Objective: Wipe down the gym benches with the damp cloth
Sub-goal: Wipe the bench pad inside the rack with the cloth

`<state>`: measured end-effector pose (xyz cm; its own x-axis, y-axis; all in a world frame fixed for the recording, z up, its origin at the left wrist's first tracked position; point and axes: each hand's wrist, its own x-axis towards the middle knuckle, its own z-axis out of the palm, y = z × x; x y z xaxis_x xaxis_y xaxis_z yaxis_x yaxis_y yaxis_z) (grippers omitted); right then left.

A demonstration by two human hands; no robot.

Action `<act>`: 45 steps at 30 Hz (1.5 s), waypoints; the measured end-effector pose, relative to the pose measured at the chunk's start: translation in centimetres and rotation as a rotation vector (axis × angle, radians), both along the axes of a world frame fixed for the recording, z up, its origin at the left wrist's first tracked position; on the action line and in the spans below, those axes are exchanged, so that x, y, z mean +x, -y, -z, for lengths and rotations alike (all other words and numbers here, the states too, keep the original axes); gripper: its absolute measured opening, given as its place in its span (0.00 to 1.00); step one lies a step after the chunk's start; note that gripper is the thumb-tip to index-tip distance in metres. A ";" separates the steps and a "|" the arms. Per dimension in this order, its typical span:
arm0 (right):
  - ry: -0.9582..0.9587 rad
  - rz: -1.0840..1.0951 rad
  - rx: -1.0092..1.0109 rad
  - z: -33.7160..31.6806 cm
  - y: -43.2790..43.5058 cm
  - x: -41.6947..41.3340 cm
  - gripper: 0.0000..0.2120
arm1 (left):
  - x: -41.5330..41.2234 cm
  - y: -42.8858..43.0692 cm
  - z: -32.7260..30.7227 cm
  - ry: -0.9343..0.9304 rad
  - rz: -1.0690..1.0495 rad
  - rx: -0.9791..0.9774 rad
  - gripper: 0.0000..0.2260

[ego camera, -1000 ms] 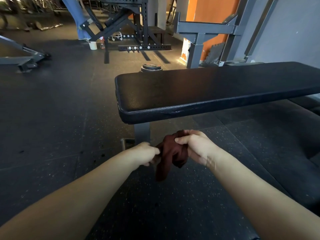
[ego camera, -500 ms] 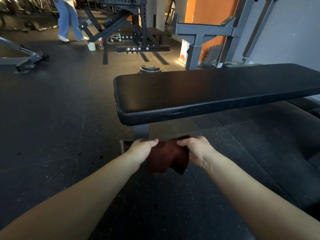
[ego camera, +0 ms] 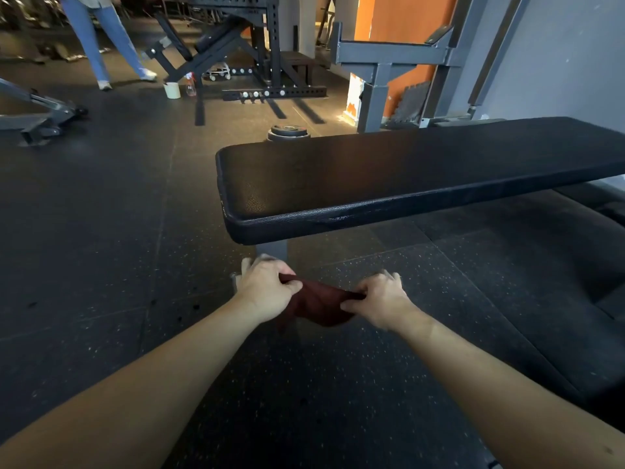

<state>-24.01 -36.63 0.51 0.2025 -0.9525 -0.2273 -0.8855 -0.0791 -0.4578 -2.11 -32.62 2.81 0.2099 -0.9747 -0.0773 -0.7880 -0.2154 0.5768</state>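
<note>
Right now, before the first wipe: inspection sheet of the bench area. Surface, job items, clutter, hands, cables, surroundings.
Surface: black bench pad, flat, with a scuffed patch along its near edge.
Job's things: dark red cloth, bunched, held low in front of the bench's near end, not touching the pad.
Clutter: weight plates stacked on the floor behind the bench; white cup and spray bottle farther off.
Grippers: left hand and right hand each pinch one end of the cloth.
Cables: nothing seen.
Surroundings: speckled rubber floor; black rack and grey frame behind; a person's legs at far left.
</note>
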 end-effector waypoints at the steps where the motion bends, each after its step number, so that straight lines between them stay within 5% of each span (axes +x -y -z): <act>1: 0.001 -0.017 -0.053 0.3 0.1 0.0 0.10 | 0.0 0.0 0.0 -0.009 -0.008 0.004 0.05; 4: 0.295 0.009 -0.011 0.2 -0.2 0.1 0.13 | 0.0 -0.1 -0.5 -0.107 -0.041 0.020 0.05; 9: 1.025 0.369 0.391 -0.5 -0.9 2.0 0.07 | -1.0 0.2 -1.1 -0.176 -0.033 -0.001 0.04; 13: 1.239 0.344 0.504 -1.2 -1.0 2.5 0.13 | -2.6 0.6 -2.2 -0.430 -0.006 0.018 0.05; 16: 1.286 0.310 0.417 -1.1 -1.0 2.6 0.21 | -3.3 1.1 -3.3 -0.645 0.019 0.042 0.03; 19: 1.154 0.401 0.201 -1.5 -1.1 2.6 0.15 | -3.4 1.3 -4.4 -0.644 0.093 0.022 0.06; 24: 1.134 0.633 -0.097 -3.3 -0.5 1.8 0.07 | -3.2 1.2 -6.8 -0.283 0.115 -0.227 0.07; 30: 1.224 0.843 -0.385 -5.3 2.3 0.4 0.11 | -2.3 2.0 -8.3 0.195 0.017 -0.557 0.13; 35: 1.274 0.845 -0.440 -5.4 3.9 1.5 0.12 | 0.3 3.0 -7.3 0.338 -0.020 -0.474 0.16; 38: 1.241 0.844 -0.456 -4.7 3.7 3.6 0.04 | 0.9 3.3 -6.8 0.346 -0.009 -0.497 0.13; 45: 1.189 0.691 -0.414 -4.3 2.9 5.5 0.06 | 1.1 3.9 -6.6 0.337 0.006 -0.510 0.11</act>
